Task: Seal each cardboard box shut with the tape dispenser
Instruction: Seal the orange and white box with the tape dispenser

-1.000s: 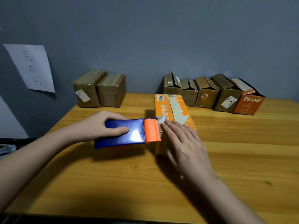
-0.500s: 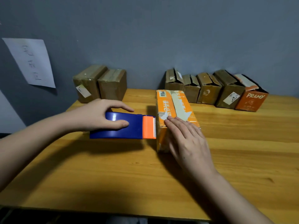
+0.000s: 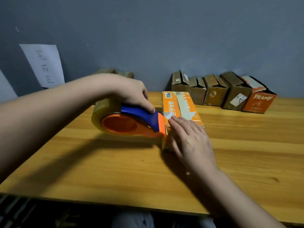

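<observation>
Tape dispenser (image 3: 131, 121), gripped in my curled left hand (image 3: 131, 94), could shove the orange box (image 3: 179, 111) askew, since my right hand (image 3: 190, 139) only presses flat-fingered.

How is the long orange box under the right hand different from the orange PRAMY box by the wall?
The long orange box lies flat mid-table with its flaps closed, while the PRAMY box stands at the wall, at the right end of the row, with its top flap raised. The right hand presses on the long box; nothing touches the PRAMY box. The long box looks longer and lower. Both are orange printed cardboard.
</observation>
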